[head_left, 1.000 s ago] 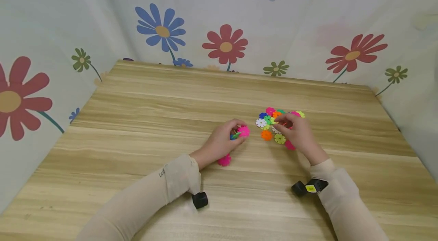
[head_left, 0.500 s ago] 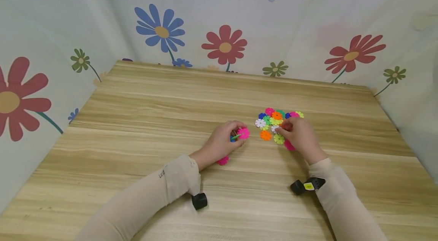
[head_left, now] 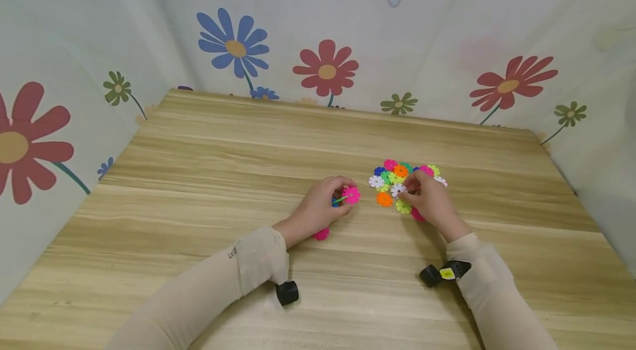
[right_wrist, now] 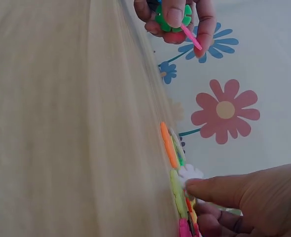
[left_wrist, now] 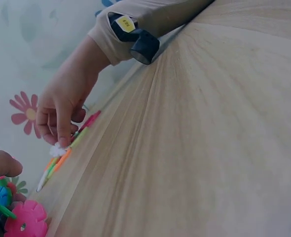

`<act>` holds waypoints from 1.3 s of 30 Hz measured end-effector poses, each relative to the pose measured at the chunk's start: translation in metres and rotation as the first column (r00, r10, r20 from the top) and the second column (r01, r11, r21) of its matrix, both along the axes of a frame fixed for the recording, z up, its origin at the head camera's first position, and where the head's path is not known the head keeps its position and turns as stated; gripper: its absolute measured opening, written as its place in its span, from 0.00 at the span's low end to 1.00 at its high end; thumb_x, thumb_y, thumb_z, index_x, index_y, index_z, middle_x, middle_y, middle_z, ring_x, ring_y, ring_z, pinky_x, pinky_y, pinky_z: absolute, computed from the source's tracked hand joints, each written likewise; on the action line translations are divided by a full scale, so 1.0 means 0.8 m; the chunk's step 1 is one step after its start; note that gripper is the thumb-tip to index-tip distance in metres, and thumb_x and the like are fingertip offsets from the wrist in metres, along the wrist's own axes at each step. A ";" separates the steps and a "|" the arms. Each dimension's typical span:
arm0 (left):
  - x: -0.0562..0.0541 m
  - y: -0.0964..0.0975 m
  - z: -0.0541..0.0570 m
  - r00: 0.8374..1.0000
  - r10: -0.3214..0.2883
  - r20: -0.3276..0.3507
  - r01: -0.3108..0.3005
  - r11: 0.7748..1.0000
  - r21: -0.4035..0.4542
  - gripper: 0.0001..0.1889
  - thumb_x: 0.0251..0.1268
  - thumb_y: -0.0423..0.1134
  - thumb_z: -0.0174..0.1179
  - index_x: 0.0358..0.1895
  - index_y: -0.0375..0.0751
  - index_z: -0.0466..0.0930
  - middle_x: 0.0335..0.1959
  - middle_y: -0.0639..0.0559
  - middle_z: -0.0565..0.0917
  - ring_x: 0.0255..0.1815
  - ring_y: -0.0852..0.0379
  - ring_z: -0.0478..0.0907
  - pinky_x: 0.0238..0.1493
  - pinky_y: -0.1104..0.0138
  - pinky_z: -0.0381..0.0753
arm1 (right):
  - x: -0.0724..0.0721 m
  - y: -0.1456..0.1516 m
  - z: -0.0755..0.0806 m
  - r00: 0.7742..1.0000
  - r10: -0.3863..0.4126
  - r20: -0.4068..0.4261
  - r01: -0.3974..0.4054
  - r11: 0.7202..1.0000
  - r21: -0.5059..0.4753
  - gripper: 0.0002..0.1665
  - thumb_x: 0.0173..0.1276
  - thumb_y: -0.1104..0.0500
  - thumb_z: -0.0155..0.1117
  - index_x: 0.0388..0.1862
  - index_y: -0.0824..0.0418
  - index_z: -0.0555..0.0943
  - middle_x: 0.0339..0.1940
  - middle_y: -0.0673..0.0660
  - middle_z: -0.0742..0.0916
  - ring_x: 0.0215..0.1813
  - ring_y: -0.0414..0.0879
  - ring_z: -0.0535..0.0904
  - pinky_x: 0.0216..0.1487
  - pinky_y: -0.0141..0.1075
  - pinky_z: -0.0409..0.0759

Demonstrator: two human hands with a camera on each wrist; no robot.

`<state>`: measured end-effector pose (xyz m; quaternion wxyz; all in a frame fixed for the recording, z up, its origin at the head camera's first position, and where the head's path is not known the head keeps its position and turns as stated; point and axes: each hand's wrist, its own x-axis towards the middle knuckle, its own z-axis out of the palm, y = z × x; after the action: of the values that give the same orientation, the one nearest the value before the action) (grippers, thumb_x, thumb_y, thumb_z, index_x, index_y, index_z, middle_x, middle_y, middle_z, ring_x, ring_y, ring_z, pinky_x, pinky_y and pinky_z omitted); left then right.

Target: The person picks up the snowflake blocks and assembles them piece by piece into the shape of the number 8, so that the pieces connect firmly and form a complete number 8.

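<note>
My left hand (head_left: pixel 318 203) holds a joined cluster of notched plastic building discs. A pink disc (head_left: pixel 351 195) faces outward at its fingertips; a green disc (right_wrist: pixel 171 20) and a blue disc (left_wrist: pixel 2 196) sit behind it, partly covered by the fingers. Over at the pile, my right hand (head_left: pixel 433 201) pinches a white disc (head_left: pixel 398 190) between thumb and fingers. In the left wrist view that white disc (left_wrist: pixel 59 149) stands tilted above the flat ones. Close by lie an orange disc (head_left: pixel 384 199) and a yellow-green disc (head_left: pixel 403 206).
The loose pile spreads around my right hand, with another white disc (head_left: pixel 376 181) at its left side and one more orange disc (head_left: pixel 400 171) further back. A pink disc (head_left: pixel 322 234) shows beside my left wrist. A flower-printed cloth (head_left: pixel 298 19) hangs behind the wooden table (head_left: pixel 223 146).
My right hand has drawn back slightly from the yellow discs and now has the white disc, tilted up, in its fingers. The left hand stays nearly still; its pink disc has turned a little.
</note>
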<state>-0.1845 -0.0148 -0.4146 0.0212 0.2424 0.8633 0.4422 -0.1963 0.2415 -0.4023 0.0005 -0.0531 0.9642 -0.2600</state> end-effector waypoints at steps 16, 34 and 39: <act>0.000 -0.001 -0.004 1.000 0.027 0.017 -0.027 1.000 0.011 0.21 0.63 0.38 0.63 0.59 0.40 0.76 0.49 0.45 0.81 0.46 0.53 0.78 0.51 0.61 0.79 | 0.015 -0.023 0.012 0.995 0.062 -0.080 -0.073 0.988 -0.139 0.09 0.67 0.60 0.63 0.40 0.67 0.79 0.33 0.60 0.84 0.33 0.47 0.77 0.35 0.30 0.76; -0.001 -0.001 -0.004 1.000 0.026 0.004 -0.026 0.999 0.038 0.21 0.62 0.39 0.64 0.58 0.39 0.77 0.47 0.46 0.82 0.44 0.54 0.77 0.48 0.64 0.79 | 0.031 -0.058 0.007 0.917 0.270 -0.294 -0.312 0.944 -0.106 0.05 0.63 0.64 0.67 0.37 0.63 0.82 0.30 0.55 0.85 0.31 0.42 0.78 0.31 0.29 0.77; -0.001 0.000 -0.005 1.000 0.014 0.008 -0.014 0.999 0.040 0.21 0.62 0.39 0.65 0.58 0.39 0.77 0.48 0.45 0.82 0.43 0.55 0.77 0.47 0.66 0.78 | 0.034 -0.062 0.006 0.907 0.293 -0.302 -0.334 0.938 -0.093 0.04 0.63 0.63 0.67 0.36 0.61 0.82 0.31 0.53 0.85 0.31 0.40 0.77 0.32 0.29 0.77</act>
<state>-0.1854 -0.0147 -0.4185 0.0165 0.2352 0.8558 0.4604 -0.1693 0.1919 -0.3972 -0.0994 -0.2439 0.9120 -0.3144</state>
